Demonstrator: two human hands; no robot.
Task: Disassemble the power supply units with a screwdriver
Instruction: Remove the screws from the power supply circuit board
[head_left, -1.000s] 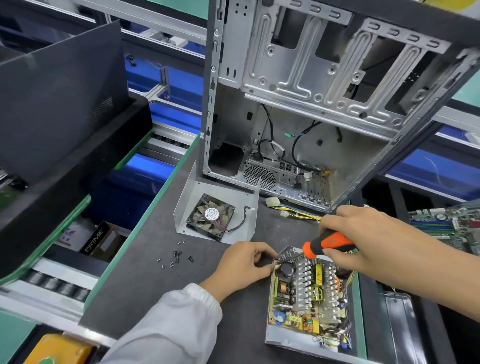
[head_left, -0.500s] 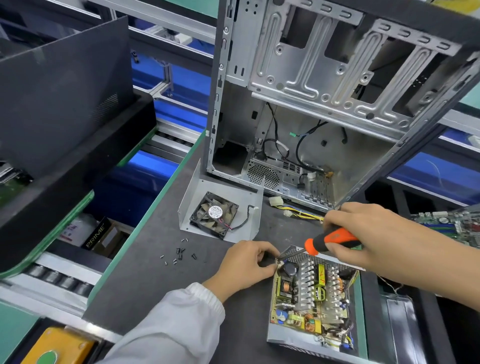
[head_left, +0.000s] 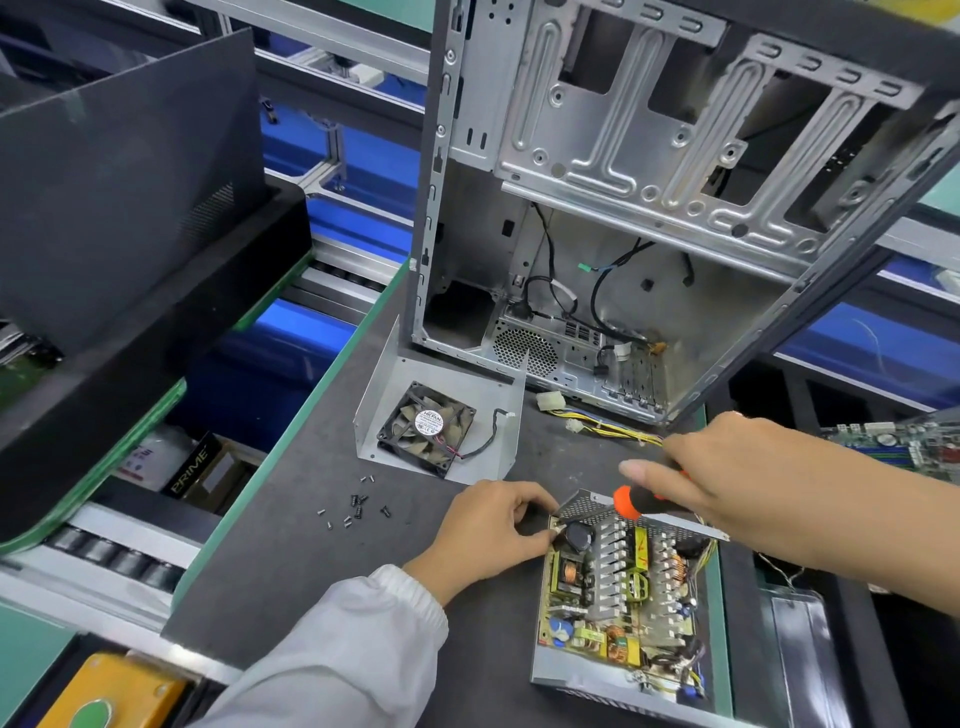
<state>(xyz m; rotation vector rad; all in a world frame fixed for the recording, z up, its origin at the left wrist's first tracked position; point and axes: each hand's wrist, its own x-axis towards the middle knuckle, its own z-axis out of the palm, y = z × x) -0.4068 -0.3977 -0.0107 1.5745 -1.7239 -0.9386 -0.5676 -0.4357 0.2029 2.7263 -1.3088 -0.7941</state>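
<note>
Power supply unit, open, bench at 5 o'clock: left hand pinches corner; right hand grips screwdriver; seat tip squarely, press down

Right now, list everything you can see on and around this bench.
power supply: one, open, grey shell, front right of the mat
screwdriver: one, orange and black, over the supply's far left corner
fan: one, black, on the cover
cover: one, grey, mid mat
screws: about ten, dark, loose left of the hands
computer case: one, silver, stripped, behind
yellow wires: one bundle, by the case
circuit board: one, green, far right
left hand: at the supply's corner
right hand: grips the screwdriver
</note>
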